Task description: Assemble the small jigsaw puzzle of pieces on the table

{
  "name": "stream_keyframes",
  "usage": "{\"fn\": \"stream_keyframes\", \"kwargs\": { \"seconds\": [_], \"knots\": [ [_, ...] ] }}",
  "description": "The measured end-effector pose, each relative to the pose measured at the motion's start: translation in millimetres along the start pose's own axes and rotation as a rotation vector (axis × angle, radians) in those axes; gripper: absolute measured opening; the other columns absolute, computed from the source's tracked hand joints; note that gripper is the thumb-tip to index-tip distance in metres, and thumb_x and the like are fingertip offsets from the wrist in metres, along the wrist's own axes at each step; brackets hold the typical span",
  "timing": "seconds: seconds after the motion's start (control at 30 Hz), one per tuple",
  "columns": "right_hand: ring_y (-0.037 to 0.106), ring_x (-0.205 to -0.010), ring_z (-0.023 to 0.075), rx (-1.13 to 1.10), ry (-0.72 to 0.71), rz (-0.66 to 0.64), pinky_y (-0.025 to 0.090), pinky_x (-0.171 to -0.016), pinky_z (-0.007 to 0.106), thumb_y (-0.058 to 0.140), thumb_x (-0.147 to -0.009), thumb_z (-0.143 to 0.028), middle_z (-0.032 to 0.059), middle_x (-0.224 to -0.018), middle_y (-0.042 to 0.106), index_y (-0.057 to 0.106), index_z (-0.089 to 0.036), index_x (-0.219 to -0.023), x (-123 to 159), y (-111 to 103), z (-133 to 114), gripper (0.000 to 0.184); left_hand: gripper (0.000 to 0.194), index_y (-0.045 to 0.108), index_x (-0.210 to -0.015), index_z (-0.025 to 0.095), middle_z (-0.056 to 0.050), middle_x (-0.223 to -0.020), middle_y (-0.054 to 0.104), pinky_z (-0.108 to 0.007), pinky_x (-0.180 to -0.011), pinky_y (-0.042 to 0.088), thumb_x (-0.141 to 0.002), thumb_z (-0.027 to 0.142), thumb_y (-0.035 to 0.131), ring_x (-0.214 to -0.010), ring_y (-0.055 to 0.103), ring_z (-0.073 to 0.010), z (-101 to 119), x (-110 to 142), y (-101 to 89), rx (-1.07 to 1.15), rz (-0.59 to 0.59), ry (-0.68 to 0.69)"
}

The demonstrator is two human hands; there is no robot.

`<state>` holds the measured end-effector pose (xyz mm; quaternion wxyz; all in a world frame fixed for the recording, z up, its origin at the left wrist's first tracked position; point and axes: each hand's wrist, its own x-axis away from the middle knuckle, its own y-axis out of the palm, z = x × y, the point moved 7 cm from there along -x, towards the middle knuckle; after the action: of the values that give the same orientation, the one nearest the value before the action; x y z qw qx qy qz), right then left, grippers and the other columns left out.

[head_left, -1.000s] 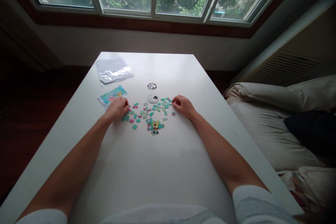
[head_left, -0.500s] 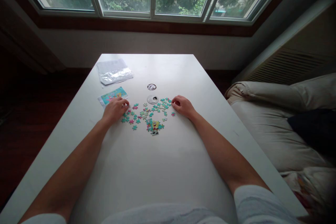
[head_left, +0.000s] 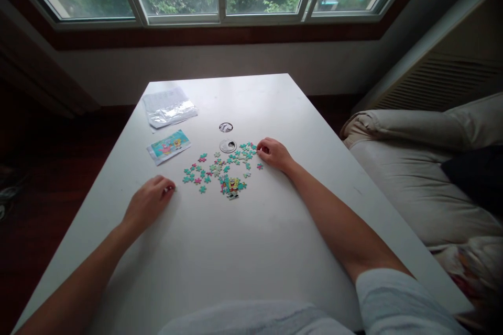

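Curled and pinched, my left hand (head_left: 151,198) is at the left of the scattered puzzle pieces, apart from them. A tiny pale puzzle piece (head_left: 175,188) shows at its fingertips. My right hand (head_left: 276,154) rests at the right end of the loose pieces (head_left: 245,153), its fingers bent together; what lies between them is hidden. Green, teal and pink puzzle pieces (head_left: 198,172) are strewn between the hands. Nearest me lies a joined part of the puzzle (head_left: 232,186) with a yellow cartoon figure. A picture card (head_left: 170,146) with the cartoon scene lies beyond my left hand.
The white table (head_left: 236,251) carries a clear plastic bag with paper (head_left: 170,107) at its back left. Two round metal fittings, a nearer one (head_left: 228,146) and a farther one (head_left: 226,127), sit in the tabletop. A beige sofa (head_left: 408,178) stands on the right.
My left hand has drawn back toward me and to the left, off the pieces, uncovering the picture card. My right hand has stayed by the loose pieces. The view has shifted slightly.
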<state>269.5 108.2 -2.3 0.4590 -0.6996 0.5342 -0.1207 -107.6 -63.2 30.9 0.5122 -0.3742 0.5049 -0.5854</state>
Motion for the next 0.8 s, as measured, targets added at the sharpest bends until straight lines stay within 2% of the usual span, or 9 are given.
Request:
{"fn": "stream_keyframes", "kwargs": {
  "seconds": [0.1,0.17,0.3,0.43,0.53,0.63,0.8],
  "knots": [
    [0.053,-0.073,0.0163,0.001,0.0,0.005,0.039,-0.069,0.029,0.062,-0.081,-0.02,0.0014,-0.079,0.059,0.068,-0.021,-0.084,-0.1,-0.6,-1.0,0.006,0.022,0.065,-0.106,0.025,-0.005,-0.109,0.065,-0.033,-0.088,0.048,-0.102,0.029,0.044,-0.099,0.061,-0.0205,52.0,25.8,11.7,0.113,-0.076,0.215],
    [0.052,-0.073,0.0162,0.004,0.001,0.011,0.038,-0.069,0.029,0.063,-0.082,-0.02,0.0012,-0.078,0.059,0.067,-0.021,-0.084,0.0,-1.5,-2.1,0.006,0.024,0.066,-0.109,0.026,-0.006,-0.109,0.065,-0.034,-0.088,0.048,-0.103,0.024,0.042,-0.098,0.06,-0.02,83.4,33.6,20.8,0.152,-0.142,0.361],
    [0.052,-0.072,0.0162,0.002,0.01,0.01,0.038,-0.069,0.029,0.063,-0.082,-0.021,0.0012,-0.078,0.058,0.067,-0.021,-0.084,0.0,-2.4,-2.1,0.005,0.025,0.067,-0.108,0.026,-0.006,-0.106,0.065,-0.034,-0.086,0.048,-0.102,0.017,0.044,-0.094,0.059,-0.0193,118.6,20.6,28.8,0.179,-0.144,0.516],
    [0.052,-0.072,0.0163,-0.006,0.012,0.001,0.039,-0.07,0.029,0.063,-0.083,-0.022,0.0014,-0.08,0.059,0.067,-0.021,-0.085,-0.1,-1.2,1.2,0.005,0.023,0.067,-0.107,0.026,-0.006,-0.106,0.067,-0.034,-0.086,0.048,-0.1,0.015,0.048,-0.095,0.059,-0.0199,134.0,-8.0,31.5,0.149,-0.091,0.564],
    [0.052,-0.072,0.0162,-0.01,0.0,0.005,0.039,-0.07,0.029,0.062,-0.082,-0.021,0.0012,-0.079,0.059,0.067,-0.021,-0.084,-0.1,-1.0,2.0,0.005,0.023,0.066,-0.112,0.025,-0.006,-0.108,0.068,-0.035,-0.085,0.048,-0.1,0.016,0.048,-0.096,0.06,-0.021,137.1,-22.0,29.1,0.109,0.009,0.493],
    [0.052,-0.073,0.0164,-0.012,-0.008,0.002,0.039,-0.07,0.029,0.061,-0.083,-0.02,0.0011,-0.078,0.058,0.066,-0.021,-0.084,-0.2,-0.9,1.2,0.005,0.02,0.066,-0.11,0.026,-0.004,-0.103,0.069,-0.036,-0.088,0.049,-0.098,0.018,0.052,-0.093,0.061,-0.021,132.0,-23.3,26.5,0.093,0.092,0.379],
    [0.052,-0.074,0.0165,0.0,0.0,-0.005,0.039,-0.071,0.029,0.062,-0.083,-0.021,0.001,-0.079,0.058,0.067,-0.021,-0.085,0.0,-0.3,0.5,0.005,0.016,0.068,-0.107,0.027,-0.003,-0.102,0.069,-0.035,-0.087,0.05,-0.096,0.025,0.057,-0.095,0.064,-0.0208,123.6,-16.0,29.6,0.104,0.094,0.293]
  ]
}}
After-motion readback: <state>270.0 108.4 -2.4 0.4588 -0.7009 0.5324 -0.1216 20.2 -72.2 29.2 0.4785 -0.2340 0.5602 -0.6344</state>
